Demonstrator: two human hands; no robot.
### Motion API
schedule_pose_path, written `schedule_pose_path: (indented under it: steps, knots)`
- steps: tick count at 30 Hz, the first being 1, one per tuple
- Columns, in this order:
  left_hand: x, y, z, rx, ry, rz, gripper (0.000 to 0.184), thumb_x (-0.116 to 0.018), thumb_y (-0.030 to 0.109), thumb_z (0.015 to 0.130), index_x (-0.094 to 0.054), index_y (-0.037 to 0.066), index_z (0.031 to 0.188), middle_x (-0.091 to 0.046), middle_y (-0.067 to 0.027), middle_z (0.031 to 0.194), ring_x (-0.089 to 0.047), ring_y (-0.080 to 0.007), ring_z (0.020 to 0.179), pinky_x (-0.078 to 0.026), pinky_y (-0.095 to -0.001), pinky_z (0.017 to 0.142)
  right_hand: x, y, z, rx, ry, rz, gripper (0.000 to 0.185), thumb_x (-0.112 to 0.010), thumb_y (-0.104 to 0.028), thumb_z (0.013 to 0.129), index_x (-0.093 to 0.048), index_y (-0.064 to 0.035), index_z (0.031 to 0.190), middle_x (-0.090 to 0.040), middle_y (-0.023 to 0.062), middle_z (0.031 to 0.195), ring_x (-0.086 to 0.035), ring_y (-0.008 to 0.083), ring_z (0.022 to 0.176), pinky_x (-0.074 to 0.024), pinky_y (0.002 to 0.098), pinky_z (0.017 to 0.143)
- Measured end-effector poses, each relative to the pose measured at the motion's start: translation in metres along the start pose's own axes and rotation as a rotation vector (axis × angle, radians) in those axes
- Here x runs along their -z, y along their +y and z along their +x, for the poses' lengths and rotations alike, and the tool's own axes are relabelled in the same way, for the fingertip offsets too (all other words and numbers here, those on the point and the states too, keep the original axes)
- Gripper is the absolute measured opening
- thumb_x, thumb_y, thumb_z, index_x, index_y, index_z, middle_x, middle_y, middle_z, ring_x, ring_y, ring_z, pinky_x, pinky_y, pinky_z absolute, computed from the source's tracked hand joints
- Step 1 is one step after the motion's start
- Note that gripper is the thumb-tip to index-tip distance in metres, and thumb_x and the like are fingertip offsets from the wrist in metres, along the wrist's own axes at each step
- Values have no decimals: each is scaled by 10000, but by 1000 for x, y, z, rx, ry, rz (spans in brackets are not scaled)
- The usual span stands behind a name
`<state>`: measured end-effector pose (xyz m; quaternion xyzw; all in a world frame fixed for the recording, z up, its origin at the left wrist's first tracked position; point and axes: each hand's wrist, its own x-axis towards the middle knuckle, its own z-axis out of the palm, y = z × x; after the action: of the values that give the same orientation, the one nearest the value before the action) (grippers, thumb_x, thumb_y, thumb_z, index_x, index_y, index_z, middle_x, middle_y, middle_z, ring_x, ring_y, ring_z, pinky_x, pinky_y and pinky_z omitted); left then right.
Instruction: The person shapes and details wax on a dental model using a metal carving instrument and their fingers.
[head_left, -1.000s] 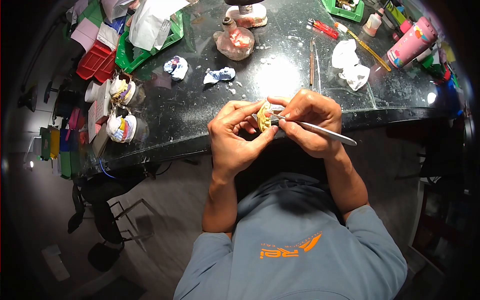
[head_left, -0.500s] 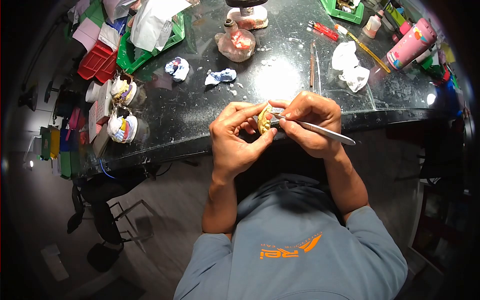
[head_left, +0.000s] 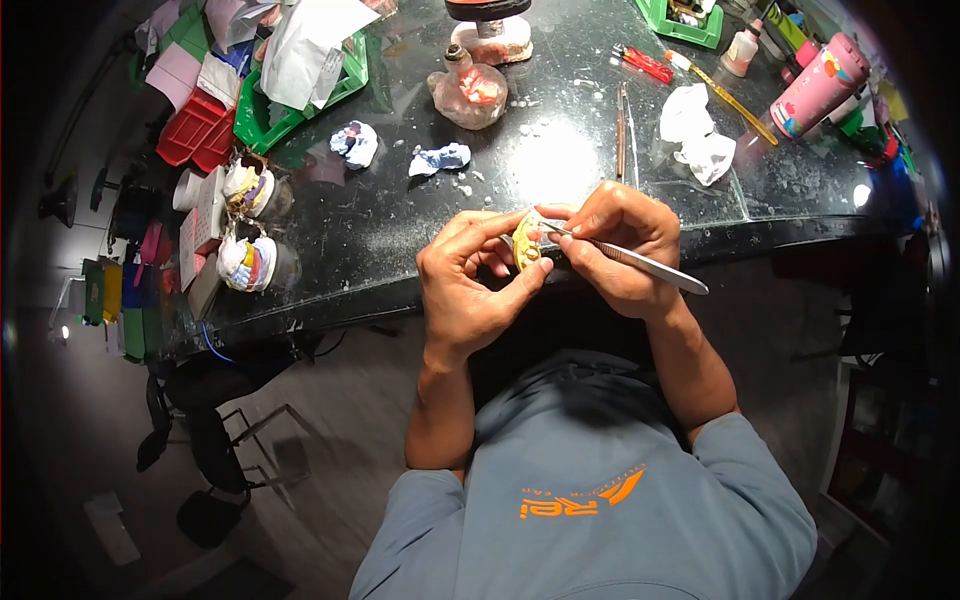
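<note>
My left hand [head_left: 475, 270] grips a small yellow dental cast [head_left: 526, 242] between thumb and fingers, over the front edge of the dark bench [head_left: 380, 235]. In my right hand [head_left: 625, 250] is a slim silver metal tool [head_left: 655, 267], pinched like a pen. Its handle end sticks out to the lower right, and its thin tip is at the pinkish right side of the cast. Whether the tip touches the cast cannot be made out.
A glass burner-like bottle [head_left: 470, 92] stands behind the hands. Bluish lumps [head_left: 440, 159] lie left of it. Tooth models [head_left: 246, 262] sit at the left, near a green tray [head_left: 262, 125]. Crumpled white tissue [head_left: 697, 135], a brown-handled tool [head_left: 621, 135] and a pink bottle [head_left: 820, 85] are at the right.
The yellow cast has turned slightly in my left hand, so more of its toothed face shows. The silver tool has shifted very slightly. Both hands keep their grip.
</note>
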<state>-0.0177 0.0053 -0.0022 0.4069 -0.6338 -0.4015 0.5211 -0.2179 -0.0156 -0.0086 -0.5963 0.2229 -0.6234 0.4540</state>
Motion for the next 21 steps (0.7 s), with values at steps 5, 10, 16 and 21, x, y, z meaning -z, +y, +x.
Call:
schedule_pose_path:
  steps: [5,10,16,21]
  knots:
    - [1,5,0,111,4,-148,492,-818,-50,852,-680,-59,1324,-721,-90,1081,-682,-71,851,-556,-205,707,-1,-3,1,-57,51,-28,68,-709,64,860,-657,26,835,-684,105,834,-706,148,794,-634,433,965]
    - [4,5,3,145,-27,-244,444,-745,-64,912,-644,-85,1344,-753,-139,1110,-724,-109,920,-595,-225,778,0,-2,0,-64,37,-72,69,-714,58,862,-656,25,846,-685,100,827,-712,148,806,-632,417,963]
    - [7,6,6,162,-35,-270,413,-710,-60,924,-650,-88,1332,-756,-137,1131,-726,-124,937,-599,-246,815,-6,-7,-1,-107,114,-23,57,-710,46,908,-661,18,905,-704,94,853,-734,141,872,-628,331,834]
    - [9,12,10,129,-38,-101,417,-708,-49,913,-662,-70,1327,-759,-117,1123,-702,-100,899,-578,-241,780,-8,-9,2,-293,184,-43,108,-753,-40,960,-658,9,950,-736,83,857,-735,109,796,-589,245,678]
